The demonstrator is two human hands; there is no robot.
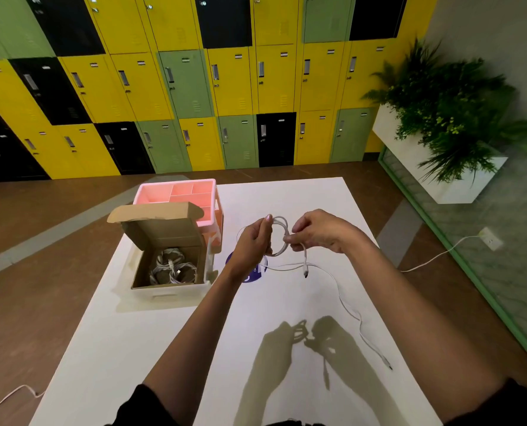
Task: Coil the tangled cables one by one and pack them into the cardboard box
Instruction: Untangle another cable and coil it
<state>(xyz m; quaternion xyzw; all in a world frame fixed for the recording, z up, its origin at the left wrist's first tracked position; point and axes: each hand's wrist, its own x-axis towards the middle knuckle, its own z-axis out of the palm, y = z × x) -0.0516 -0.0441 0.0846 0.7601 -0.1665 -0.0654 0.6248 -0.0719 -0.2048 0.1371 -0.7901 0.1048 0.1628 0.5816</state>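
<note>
One white cable [279, 238] mid-coil — left hand [253, 241] clamps loops, right hand [317, 232] pinches tail; next, wrap tail, pack into cardboard box [170, 265]

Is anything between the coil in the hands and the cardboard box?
Nothing visible. The coil, held by the left hand and right hand, is up above the table. The box sits open to the left, lid flap up at the back, with coiled cables inside.

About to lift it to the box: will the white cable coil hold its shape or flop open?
Probably floppy: the white cable coil keeps its loops only where the left hand and right hand pinch it. Its loose tail snakes across the table, so it would likely drag. It looks thin and light.
</note>
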